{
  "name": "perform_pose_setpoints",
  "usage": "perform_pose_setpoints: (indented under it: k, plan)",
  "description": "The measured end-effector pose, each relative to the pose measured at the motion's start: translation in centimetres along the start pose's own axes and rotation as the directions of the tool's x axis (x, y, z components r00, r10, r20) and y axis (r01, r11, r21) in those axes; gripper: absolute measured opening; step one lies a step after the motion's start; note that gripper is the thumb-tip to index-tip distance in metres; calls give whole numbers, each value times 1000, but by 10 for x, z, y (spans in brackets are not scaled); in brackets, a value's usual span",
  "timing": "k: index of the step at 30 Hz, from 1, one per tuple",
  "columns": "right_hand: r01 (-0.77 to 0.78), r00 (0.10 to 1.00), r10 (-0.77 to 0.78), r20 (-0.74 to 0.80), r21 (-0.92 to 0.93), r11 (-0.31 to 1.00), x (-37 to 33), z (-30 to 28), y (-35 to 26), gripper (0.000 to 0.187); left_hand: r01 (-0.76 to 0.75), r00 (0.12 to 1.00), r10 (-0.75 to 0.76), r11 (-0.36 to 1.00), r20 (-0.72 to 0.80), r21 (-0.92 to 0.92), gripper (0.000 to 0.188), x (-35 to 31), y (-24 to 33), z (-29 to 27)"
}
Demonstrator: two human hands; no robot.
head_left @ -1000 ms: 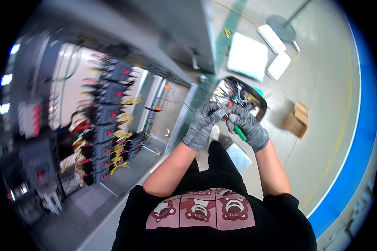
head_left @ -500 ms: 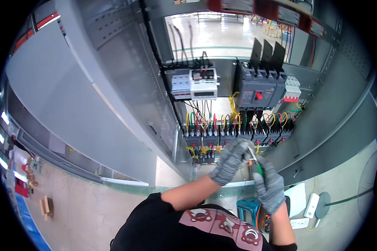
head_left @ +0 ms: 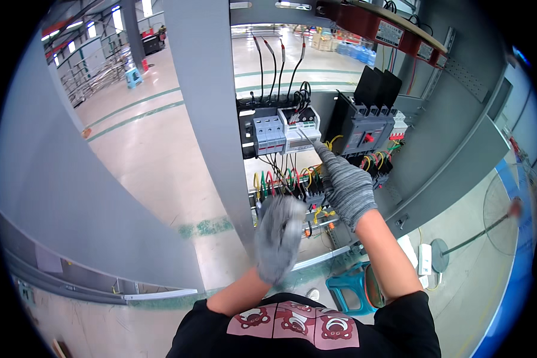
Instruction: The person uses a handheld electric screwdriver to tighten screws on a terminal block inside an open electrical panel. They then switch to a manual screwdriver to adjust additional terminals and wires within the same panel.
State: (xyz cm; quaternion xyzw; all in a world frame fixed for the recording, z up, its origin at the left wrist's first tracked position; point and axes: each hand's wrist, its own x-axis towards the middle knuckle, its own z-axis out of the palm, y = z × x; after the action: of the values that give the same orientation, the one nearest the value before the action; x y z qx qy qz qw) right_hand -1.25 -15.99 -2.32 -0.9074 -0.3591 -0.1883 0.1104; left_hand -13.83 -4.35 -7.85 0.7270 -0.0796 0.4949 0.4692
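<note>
Gloves cover both hands, grey knit ones. From my remote seat I see the right hand (head_left: pixel 347 186) stretched up toward the white breaker module (head_left: pixel 300 129), its fingers wrapped round a thin tool (head_left: pixel 306 138) whose metal tip rests on or just short of that module's lower front; the handle is hidden inside the fist, so I take it for a screwdriver but cannot be sure. The left hand (head_left: pixel 278 237) sits lower, blurred, near the row of coloured wires (head_left: pixel 280 179) under the modules. I cannot tell whether it is gripping anything or simply curled. The two hands are apart, right above left. Beside the white module stands a grey breaker block (head_left: pixel 268 134), and to the right a large black breaker (head_left: pixel 364 128). All are mounted inside a grey cabinet (head_left: pixel 447 143). A teal stool (head_left: pixel 347 287) stands on the floor below my right forearm.
</note>
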Motion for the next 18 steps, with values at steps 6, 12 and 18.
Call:
perform_pose_setpoints:
  k: [6,12,18]
  plan:
    - [-61,993,69,98,-79,995,9,3,-8,47,-486,756,570,818,-322,309,23,20,-3,-73]
    - [-91,988,103,112,-105,990,9,9,-16,59,-206,925,307,899,-222,386,60,32,-20,-65]
    - [-129,990,131,51,-49,990,9,12,-26,50,-199,941,283,907,-187,371,66,32,-22,-67]
